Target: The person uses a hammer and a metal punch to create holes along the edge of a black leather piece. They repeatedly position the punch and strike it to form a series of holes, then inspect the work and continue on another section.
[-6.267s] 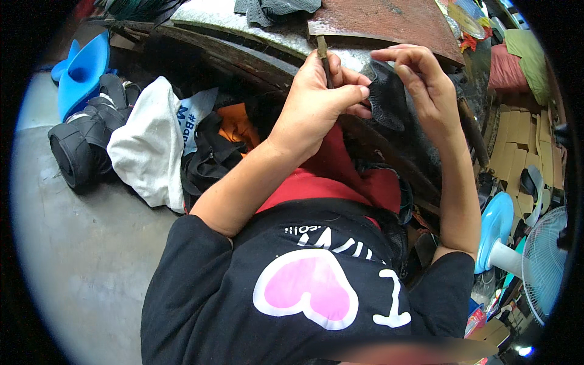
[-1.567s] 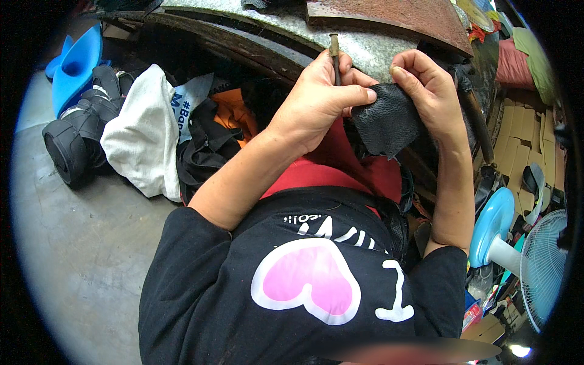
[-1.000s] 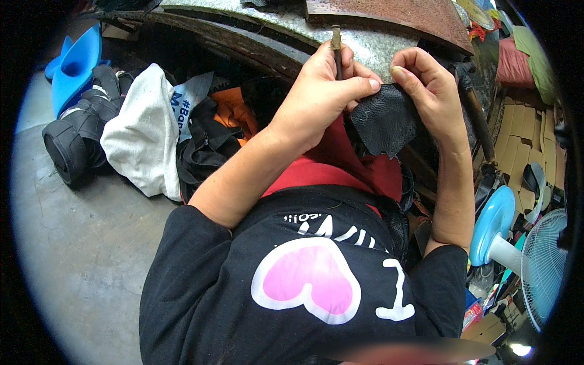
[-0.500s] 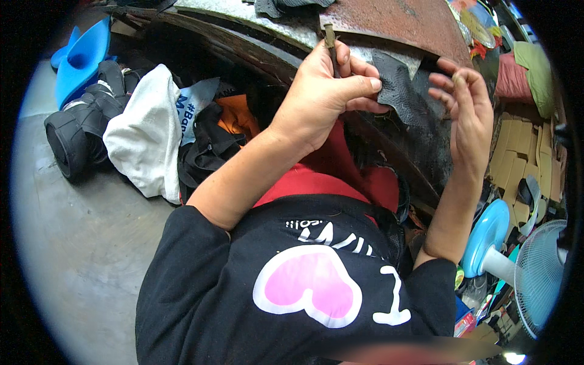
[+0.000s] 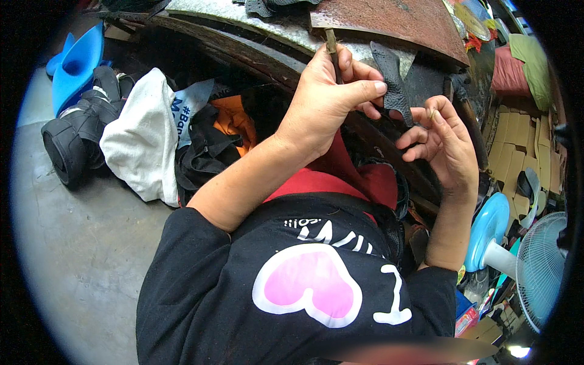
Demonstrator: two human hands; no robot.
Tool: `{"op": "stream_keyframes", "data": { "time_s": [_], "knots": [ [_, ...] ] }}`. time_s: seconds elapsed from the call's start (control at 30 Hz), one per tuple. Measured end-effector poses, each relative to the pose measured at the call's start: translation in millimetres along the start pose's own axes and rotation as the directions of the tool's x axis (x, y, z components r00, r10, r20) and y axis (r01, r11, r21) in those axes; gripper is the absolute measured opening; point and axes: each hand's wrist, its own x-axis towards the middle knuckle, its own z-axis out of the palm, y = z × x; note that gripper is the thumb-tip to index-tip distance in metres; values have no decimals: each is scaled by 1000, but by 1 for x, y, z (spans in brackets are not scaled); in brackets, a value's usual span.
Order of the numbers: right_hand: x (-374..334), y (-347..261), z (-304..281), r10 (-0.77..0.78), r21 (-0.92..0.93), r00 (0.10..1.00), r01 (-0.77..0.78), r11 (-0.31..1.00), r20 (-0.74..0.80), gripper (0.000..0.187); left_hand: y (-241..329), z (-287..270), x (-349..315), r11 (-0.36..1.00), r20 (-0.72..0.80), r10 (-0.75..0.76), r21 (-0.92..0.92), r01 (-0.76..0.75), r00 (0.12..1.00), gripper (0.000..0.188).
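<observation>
My left hand (image 5: 331,91) is closed, with the edge of a black grained leather piece (image 5: 392,76) pinched between thumb and fingers. A thin dark stick-like tool with a tan, worn end (image 5: 331,45) also sits in that hand and pokes up past the index finger; its lower part is hidden. Close to the leather's lower right edge is my right hand (image 5: 447,137), thumb and index pressed together. Something small and pale may be in that pinch, too tiny to name. The other right fingers are curled loosely.
Beyond my hands lies a worn work table with a reddish-brown curved board (image 5: 389,27) and more black leather (image 5: 280,6). At left are a white cloth (image 5: 143,137), black shoes (image 5: 73,140) and a blue plastic item (image 5: 76,64). A fan (image 5: 541,274) and cardboard (image 5: 514,152) are at right.
My right hand has come down and left, nearer the leather. The leather piece has turned and now looks narrower. My left hand has kept its grip nearly in place.
</observation>
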Motion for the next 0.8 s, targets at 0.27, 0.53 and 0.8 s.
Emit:
{"op": "stream_keyframes", "data": {
  "time_s": [0.27, 0.53, 0.8],
  "knots": [
    [11, 16, 0, -161, 74, 977, 173, 982, -138, 14, -1, -2, -2, 993, -30, -101, -57, 99, 994, 34],
    [16, 24, -4, -170, -17, 968, 170, 985, -184, 14, -1, -10, -3, 979, 14, -161, -125, 161, 987, 33],
    [16, 29, -4, -221, -12, 957, 223, 975, -190, 14, -5, -14, -4, 989, 8, -125, -77, 125, 992, 34]
  ]
}}
